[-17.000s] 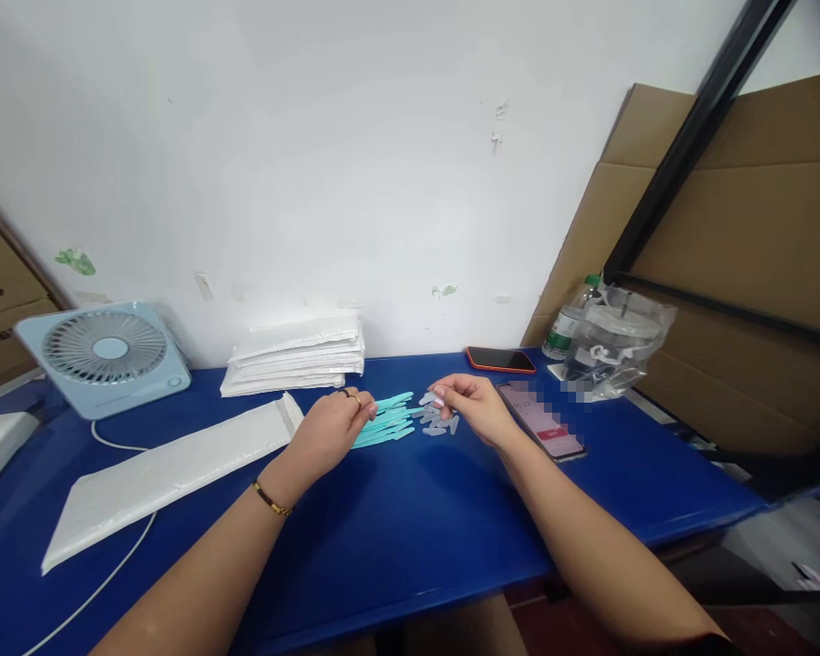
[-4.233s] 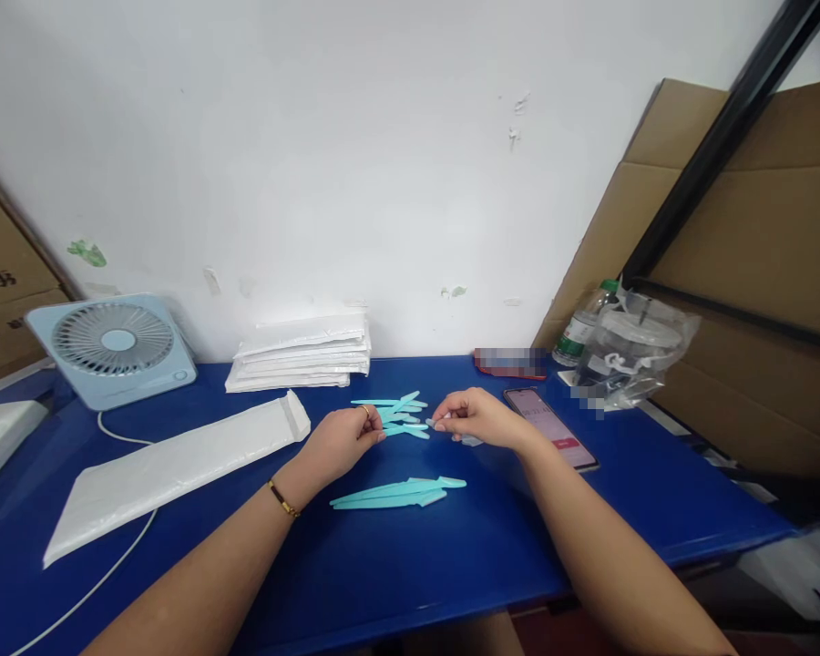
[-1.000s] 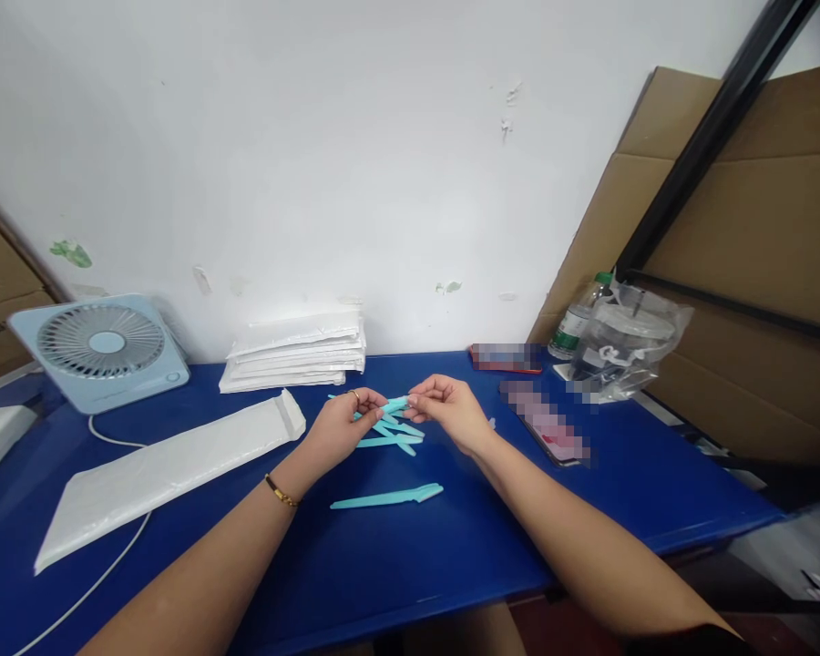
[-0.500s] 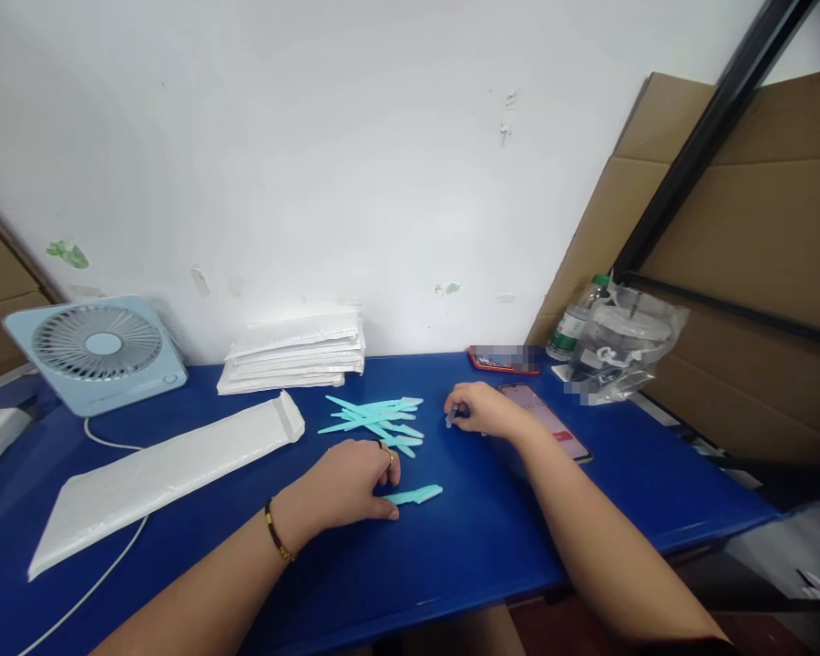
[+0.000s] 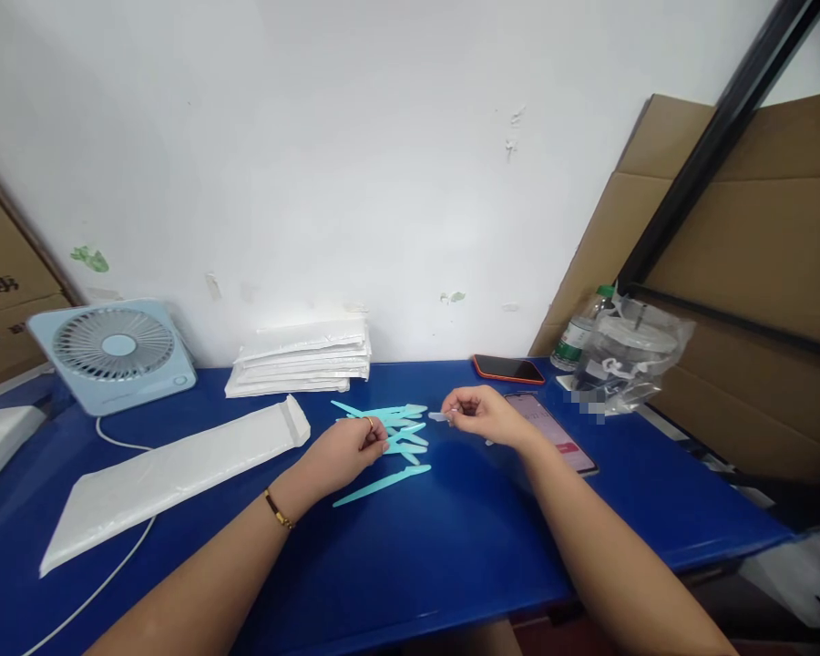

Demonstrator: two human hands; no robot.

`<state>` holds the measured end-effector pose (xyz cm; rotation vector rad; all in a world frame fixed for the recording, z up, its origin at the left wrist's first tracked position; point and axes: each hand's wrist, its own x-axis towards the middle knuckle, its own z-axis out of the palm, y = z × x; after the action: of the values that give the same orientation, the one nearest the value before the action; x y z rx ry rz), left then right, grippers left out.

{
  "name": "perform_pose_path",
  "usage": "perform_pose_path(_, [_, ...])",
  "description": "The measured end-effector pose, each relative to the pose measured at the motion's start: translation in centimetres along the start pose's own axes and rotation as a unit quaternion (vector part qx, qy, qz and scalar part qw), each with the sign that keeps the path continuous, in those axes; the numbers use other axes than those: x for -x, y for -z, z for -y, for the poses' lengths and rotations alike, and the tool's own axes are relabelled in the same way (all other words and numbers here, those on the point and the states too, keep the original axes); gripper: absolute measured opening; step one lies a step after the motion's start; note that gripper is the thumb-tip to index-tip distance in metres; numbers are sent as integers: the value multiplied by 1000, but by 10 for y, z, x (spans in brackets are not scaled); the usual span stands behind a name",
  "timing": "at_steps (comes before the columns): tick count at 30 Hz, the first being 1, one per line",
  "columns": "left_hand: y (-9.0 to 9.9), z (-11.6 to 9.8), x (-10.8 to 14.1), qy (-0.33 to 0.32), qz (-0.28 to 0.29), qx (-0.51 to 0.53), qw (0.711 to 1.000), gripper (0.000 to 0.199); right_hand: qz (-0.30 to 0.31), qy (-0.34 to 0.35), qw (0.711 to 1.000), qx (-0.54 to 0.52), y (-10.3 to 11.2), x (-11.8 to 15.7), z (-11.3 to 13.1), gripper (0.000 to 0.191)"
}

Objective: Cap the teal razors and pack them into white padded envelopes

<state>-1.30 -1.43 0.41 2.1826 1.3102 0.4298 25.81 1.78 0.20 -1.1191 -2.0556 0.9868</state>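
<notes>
Several turquoise eyebrow razors (image 5: 396, 412) lie crossed in a loose pile on the blue table. My left hand (image 5: 348, 451) is at the pile's near side, thumb and fingers pinched on a razor (image 5: 408, 434) whose head points right; its handle is hidden by the hand. Closer to me, a single razor (image 5: 381, 486) rests apart from the pile. Just right of the pile, my right hand (image 5: 482, 415) is closed, with a small clear plastic cap (image 5: 439, 416) between its fingertips, pointing left toward the razor heads.
A white padded mailer (image 5: 178, 478) lies to the left, with a stack of similar mailers (image 5: 301, 360) by the wall. A light-blue fan (image 5: 114, 355) stands far left. Two phones (image 5: 553, 433), a bottle (image 5: 578, 333) and a bagged cup (image 5: 632, 355) are at the right.
My left hand has left the near razor, which lies on the table, and moved up to pinch another at the pile. My right hand has turned the clear cap to point left.
</notes>
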Motion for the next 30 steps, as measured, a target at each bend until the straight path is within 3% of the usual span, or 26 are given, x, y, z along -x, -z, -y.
perform_pose_path(10, [2,-1,-1,-15,-23,13,1000,23,17,5,997,-71,-18,-4,7,17])
perform_pose_path(15, [0,-4,-5,-26,-65,7,997,21,52,22,998,-42,-31,-5,15,21])
perform_pose_path(17, [1,-3,-5,-24,-72,3,997,21,37,24,999,-21,-27,-4,18,19])
perform_pose_path(23, [5,2,-4,-17,-78,5,997,21,-90,10,996,-1,-3,-2,14,19])
perform_pose_path(30, [2,-3,-5,-27,-71,-22,997,20,-38,20,999,-15,-26,-8,14,21])
